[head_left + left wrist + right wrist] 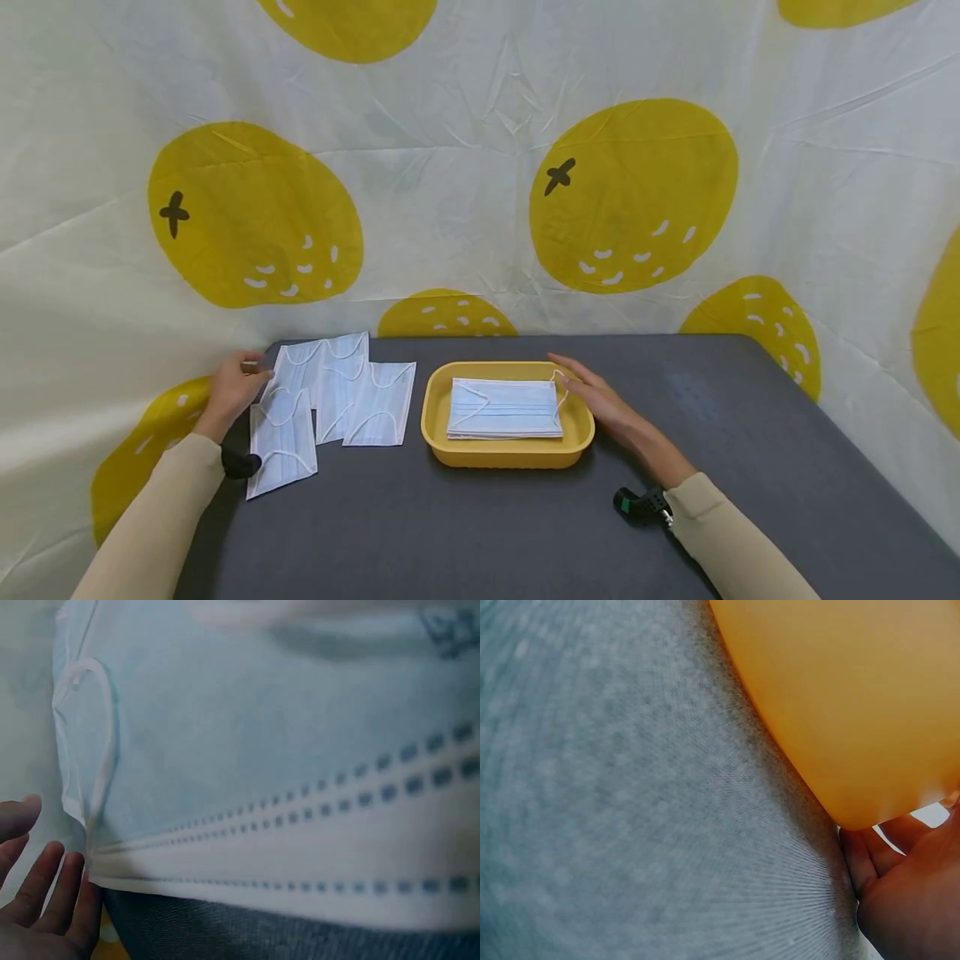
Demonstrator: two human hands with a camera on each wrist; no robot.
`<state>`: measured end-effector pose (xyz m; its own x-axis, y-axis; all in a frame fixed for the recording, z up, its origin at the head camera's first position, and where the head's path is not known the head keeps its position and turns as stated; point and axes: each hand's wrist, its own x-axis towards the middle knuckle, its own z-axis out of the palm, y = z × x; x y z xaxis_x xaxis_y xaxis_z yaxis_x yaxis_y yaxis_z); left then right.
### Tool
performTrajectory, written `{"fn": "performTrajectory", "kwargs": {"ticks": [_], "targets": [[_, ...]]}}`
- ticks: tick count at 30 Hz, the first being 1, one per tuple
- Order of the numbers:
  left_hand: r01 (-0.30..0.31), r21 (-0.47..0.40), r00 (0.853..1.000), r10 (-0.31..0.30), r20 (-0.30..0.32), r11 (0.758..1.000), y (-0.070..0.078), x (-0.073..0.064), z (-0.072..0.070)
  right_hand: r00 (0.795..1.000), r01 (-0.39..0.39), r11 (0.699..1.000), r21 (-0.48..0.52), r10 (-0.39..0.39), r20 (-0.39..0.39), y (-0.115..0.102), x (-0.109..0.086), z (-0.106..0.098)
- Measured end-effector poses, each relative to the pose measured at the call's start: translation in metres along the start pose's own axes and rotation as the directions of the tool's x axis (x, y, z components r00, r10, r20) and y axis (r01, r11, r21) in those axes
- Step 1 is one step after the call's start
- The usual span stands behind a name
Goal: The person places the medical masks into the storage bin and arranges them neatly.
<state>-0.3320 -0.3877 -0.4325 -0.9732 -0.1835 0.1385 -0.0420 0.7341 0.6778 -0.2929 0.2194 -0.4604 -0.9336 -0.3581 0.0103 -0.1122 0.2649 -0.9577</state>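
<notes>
Several light-blue face masks (378,408) with white ear loops lie spread, partly overlapping, on the left of the table. My left hand (236,387) is at their left edge, fingers loosely bent; in the left wrist view its fingertips (75,862) are right at the edge of a mask (225,750), which fills most of that view. A yellow tray (502,452) in the middle holds a stack of masks (510,408). My right hand (607,408) holds the tray's right end, thumb at the rim by an ear loop, fingers along the outside near the table (881,847).
The dark grey table (465,533) reaches back to a white curtain (450,208) with yellow fruit prints. Black straps with devices (637,504) are worn on both wrists. Bare tabletop extends in front of the tray and to its right.
</notes>
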Motion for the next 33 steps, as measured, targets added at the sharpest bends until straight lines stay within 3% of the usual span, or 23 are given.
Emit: {"fn": "performTrajectory", "kwargs": {"ticks": [5,10,16,25,33], "targets": [[0.035,0.050,0.999,-0.035,-0.001,0.998,-0.002,0.001,0.004,1.000,0.005,1.000,-0.003,-0.005,0.000,0.001,-0.001,-0.002],[0.021,0.125,1.000,-0.022,0.010,0.992,0.000,0.005,0.004,1.000,0.011,1.000,-0.003,-0.011,-0.002,0.000,0.000,-0.001],[0.051,0.165,0.997,-0.059,0.041,0.985,0.000,0.012,0.007,1.000,0.007,1.000,0.006,-0.007,-0.001,0.001,0.000,-0.001],[0.082,0.110,0.995,-0.087,0.044,0.991,0.004,0.016,0.011,1.000,0.013,1.000,0.016,-0.013,-0.007,0.002,0.000,-0.001],[0.066,0.015,0.992,-0.067,0.108,0.998,0.002,0.017,0.008,1.000,0.022,1.000,0.020,-0.022,-0.009,0.004,0.000,-0.001]]}}
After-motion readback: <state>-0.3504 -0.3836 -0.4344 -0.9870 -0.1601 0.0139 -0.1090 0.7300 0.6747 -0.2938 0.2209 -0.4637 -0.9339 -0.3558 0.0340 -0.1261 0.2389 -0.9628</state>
